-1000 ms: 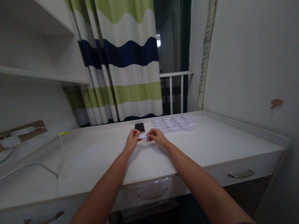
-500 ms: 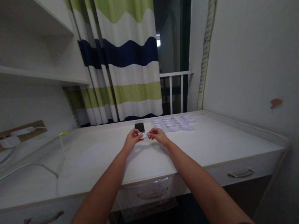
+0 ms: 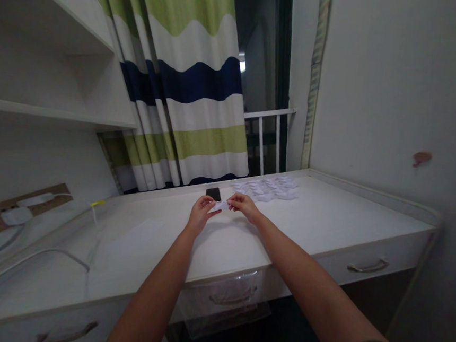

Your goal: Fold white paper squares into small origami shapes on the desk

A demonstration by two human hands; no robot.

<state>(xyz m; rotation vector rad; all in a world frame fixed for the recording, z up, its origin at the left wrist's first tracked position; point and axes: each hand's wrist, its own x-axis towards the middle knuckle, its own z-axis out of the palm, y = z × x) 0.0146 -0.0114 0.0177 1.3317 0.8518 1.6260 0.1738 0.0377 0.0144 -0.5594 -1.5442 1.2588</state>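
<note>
My left hand (image 3: 200,213) and my right hand (image 3: 243,205) meet over the middle of a white desk (image 3: 328,217). Both pinch a small white piece of paper (image 3: 221,206) between their fingertips, holding it just above the desktop. A black phone (image 3: 213,193) lies flat on the desk right behind the hands. Farther back to the right lies a heap of several small white folded papers (image 3: 268,188).
A striped green, white and navy curtain (image 3: 188,82) hangs behind the desk. White shelves (image 3: 38,106) stand at the left, with a wall socket and white cables (image 3: 20,211) below. Drawers with handles (image 3: 367,267) run along the desk front. A wall rises at the right.
The hands have lifted the small paper slightly and shifted a little, still pinching it from both ends. Nothing else has moved.
</note>
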